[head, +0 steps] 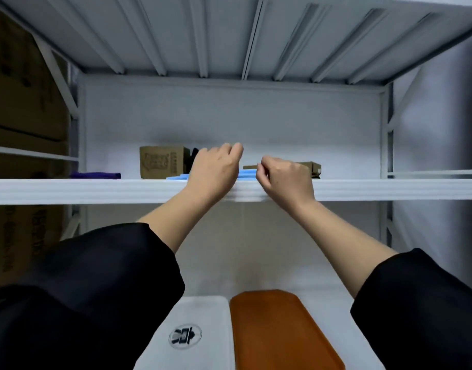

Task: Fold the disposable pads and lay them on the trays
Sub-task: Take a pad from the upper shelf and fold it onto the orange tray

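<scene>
From the head view, both hands reach up to a white shelf [96,189] at about eye level, where a thin stack of blue disposable pads [246,173] lies flat near the front edge. The left hand [214,170] rests over the stack with its fingers curled downward; whether it actually grips a pad cannot be told, since the shelf lip hides the fingertips. The right hand [285,177] has its fingers curled too, and seems to pinch the right edge of the pads between thumb and forefinger. Behind the pads stand a small cardboard box [162,162] on the left and a flatter box [313,168] on the right, and a purple cloth [96,175] lies further left. Far below, a white tray [197,329] and an orange tray [280,332] lie side by side, both bare. The likely trouble is the pull: the pads are thin and stacked, so a pinch at one edge may drag several forward at once, or slide the stack over the lip and drop it past the trays.
</scene>
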`<state>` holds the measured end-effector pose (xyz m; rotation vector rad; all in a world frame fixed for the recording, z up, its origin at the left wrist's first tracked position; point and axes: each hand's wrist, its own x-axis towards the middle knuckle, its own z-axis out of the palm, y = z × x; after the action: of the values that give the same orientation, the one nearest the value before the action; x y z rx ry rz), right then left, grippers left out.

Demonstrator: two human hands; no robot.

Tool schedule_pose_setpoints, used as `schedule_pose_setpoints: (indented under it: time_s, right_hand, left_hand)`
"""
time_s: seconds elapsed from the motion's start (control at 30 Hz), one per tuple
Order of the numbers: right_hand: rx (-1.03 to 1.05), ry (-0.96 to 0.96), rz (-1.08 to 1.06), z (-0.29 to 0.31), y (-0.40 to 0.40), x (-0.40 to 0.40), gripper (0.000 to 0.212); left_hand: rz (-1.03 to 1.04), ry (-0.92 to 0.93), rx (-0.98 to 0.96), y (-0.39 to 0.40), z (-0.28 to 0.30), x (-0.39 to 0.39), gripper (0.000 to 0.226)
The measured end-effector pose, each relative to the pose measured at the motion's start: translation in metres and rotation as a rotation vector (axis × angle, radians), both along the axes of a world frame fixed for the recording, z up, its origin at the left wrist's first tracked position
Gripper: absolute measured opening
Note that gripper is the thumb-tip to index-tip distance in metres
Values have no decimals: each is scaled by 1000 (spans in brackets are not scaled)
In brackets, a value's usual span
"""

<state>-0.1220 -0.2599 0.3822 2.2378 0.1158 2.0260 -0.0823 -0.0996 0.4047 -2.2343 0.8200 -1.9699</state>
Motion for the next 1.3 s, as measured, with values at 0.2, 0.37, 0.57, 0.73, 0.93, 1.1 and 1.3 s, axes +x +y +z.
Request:
schedule_pose_setpoints:
  time_s: [0.2, 0.37, 0.57, 0.73, 0.93, 1.1, 1.3]
  right_hand:
    - [121, 247, -109, 54, -15, 24, 22]
    - [382, 623, -123, 70, -35, 45, 45]
    - [639, 946, -99, 67, -52, 59, 67]
    - [598, 964, -154, 62, -52, 67, 56]
    - [520, 624, -21, 53, -53, 71, 43]
    - [654, 415, 203, 49, -45, 71, 56]
    - [806, 203, 449, 55, -36, 58, 61]
  left_hand:
    - [12, 371, -223, 4, 40, 30, 33]
    - [133, 916, -362, 9, 51, 55, 62]
    - [181, 1231, -313, 8, 48, 76, 75]
    - [133, 1220, -268, -1, 47, 79, 65]
    - [33, 991, -338, 4, 42, 85, 35]
    - [-121, 792, -532, 6, 42, 85, 47]
    - [-344, 695, -737, 12, 45, 73, 52]
